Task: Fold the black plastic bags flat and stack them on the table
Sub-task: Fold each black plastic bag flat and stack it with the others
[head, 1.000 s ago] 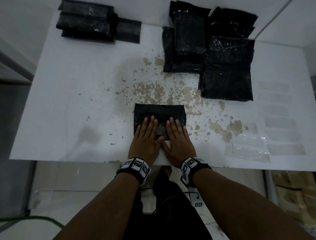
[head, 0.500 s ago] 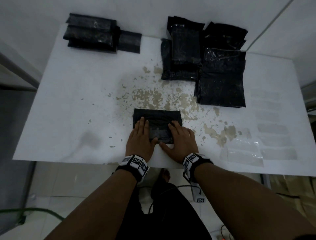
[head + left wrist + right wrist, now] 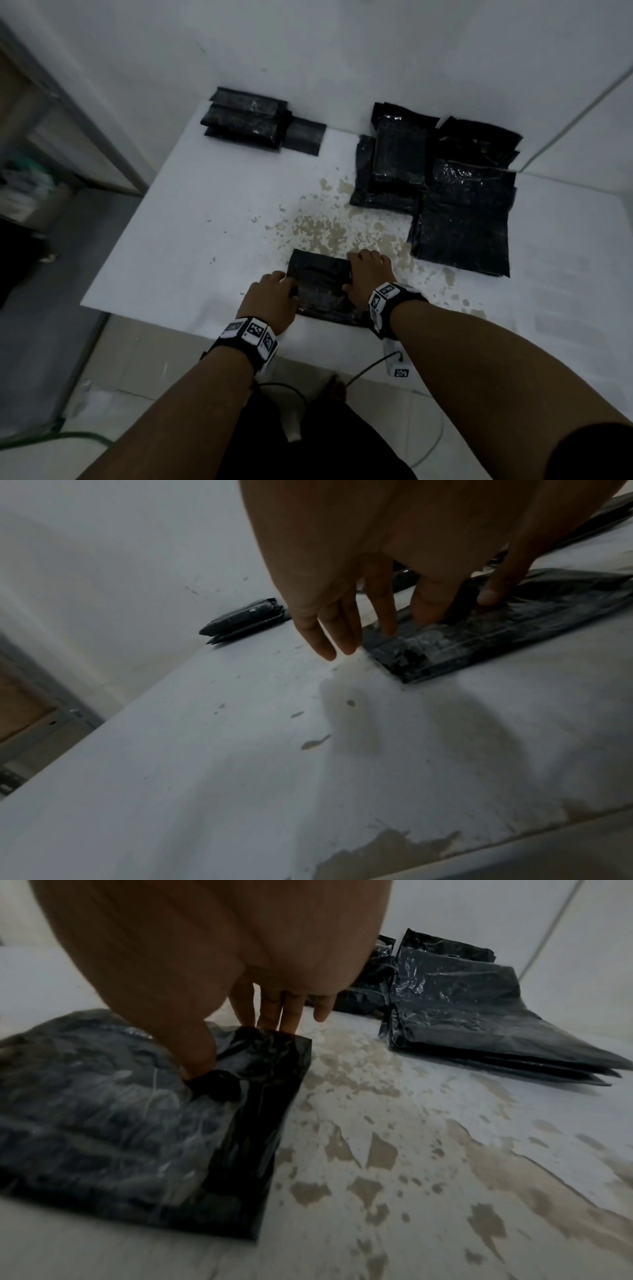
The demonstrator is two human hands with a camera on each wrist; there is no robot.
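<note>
A folded black bag (image 3: 320, 286) lies near the table's front edge, between both hands. My left hand (image 3: 282, 286) is at its left end; in the left wrist view its fingers (image 3: 342, 637) are straight, the thumb and a finger resting on the bag (image 3: 496, 642). At the right end my right hand (image 3: 358, 270) pinches the bag (image 3: 120, 1123): the thumb (image 3: 195, 1056) presses into the top and the fingers reach behind the far corner, which stands slightly raised. A stack of folded bags (image 3: 245, 118) sits at the far left. A pile of larger flat bags (image 3: 459, 205) lies at the far right.
The white table (image 3: 191, 240) has worn brown patches (image 3: 329, 229) in the middle. A wall runs right behind it. A dark opening with shelving (image 3: 30, 192) is at the left. Cables (image 3: 363, 373) hang below the front edge.
Both hands slid from the middle of the bag out to its left and right ends. The right hand went from lying flat to pinching the right end.
</note>
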